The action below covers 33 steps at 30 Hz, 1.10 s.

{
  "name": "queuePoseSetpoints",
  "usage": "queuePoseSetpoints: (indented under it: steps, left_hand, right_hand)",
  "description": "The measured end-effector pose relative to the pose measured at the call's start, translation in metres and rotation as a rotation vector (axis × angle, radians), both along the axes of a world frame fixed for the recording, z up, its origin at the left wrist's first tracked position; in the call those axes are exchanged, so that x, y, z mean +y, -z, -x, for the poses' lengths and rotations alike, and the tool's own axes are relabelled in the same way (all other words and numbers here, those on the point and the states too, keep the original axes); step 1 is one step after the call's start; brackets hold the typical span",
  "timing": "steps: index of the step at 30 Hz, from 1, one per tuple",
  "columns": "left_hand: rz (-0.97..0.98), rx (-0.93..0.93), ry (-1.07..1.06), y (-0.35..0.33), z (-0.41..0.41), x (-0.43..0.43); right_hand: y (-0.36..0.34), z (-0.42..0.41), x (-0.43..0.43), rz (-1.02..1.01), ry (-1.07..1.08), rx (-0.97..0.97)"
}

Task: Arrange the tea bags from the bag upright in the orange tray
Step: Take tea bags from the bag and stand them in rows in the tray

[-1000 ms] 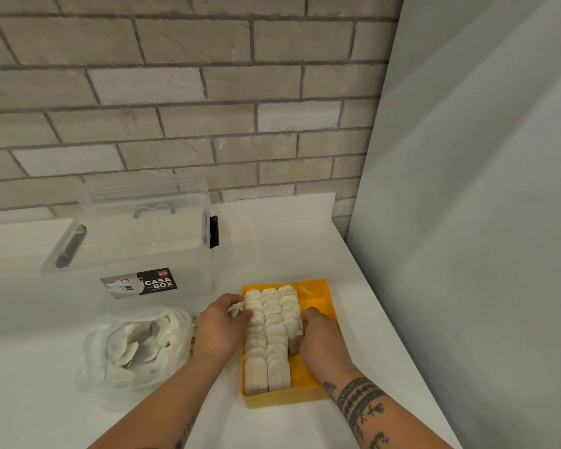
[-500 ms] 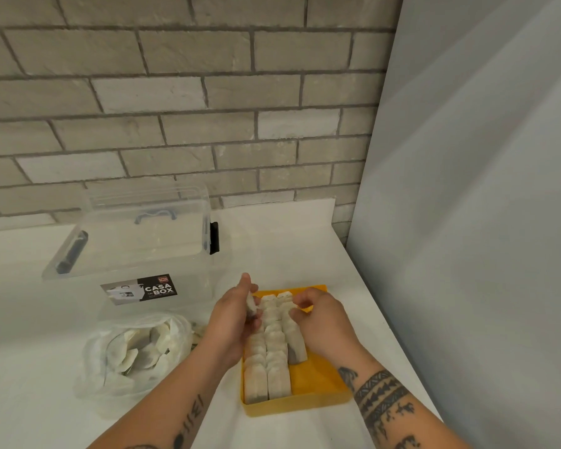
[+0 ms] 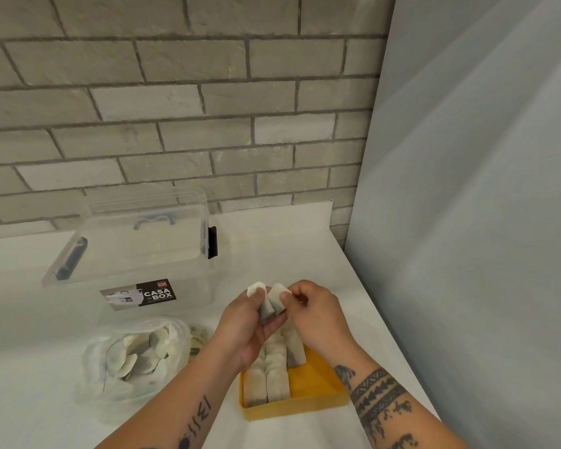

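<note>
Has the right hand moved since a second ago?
Yes. The right hand has lifted off the rows toward the far end of the orange tray, pinching a tea bag.

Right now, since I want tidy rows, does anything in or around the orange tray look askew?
Only one thing: in the orange tray, the near tea bag of the short third row seems to lean, unlike the two upright rows.

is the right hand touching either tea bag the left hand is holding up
Touching. The head view shows the right hand pinching the top edge of one tea bag that the left hand grips above the tray.
</note>
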<state>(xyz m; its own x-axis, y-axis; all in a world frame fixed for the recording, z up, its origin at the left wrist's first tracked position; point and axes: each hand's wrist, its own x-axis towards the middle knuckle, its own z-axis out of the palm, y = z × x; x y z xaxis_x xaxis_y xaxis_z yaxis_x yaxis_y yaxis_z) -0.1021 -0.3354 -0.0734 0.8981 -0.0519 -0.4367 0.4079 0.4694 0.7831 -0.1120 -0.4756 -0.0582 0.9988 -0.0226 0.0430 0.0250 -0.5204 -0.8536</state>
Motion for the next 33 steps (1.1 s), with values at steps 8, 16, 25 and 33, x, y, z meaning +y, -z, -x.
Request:
queuePoseSetpoints:
  steps: [8, 16, 25, 33]
  left_hand:
    - [-0.219, -0.079, -0.001, 0.001, 0.000, 0.006]
    - [-0.166, -0.144, 0.149, -0.004, 0.006, 0.006]
    - [-0.275, -0.191, 0.078, 0.003, 0.001, 0.005]
    - [-0.483, -0.179, -0.073, 0.014, -0.002, 0.013]
  right_hand:
    - [-0.010, -0.012, -0.019, 0.053, -0.105, 0.036]
    - [-0.006, -0.013, -0.022, 0.055, -0.080, -0.006]
    - [-0.001, -0.010, -0.022, -0.087, -0.105, 0.089]
    - [0.017, 0.001, -0.022, 0.164, -0.007, 0.163]
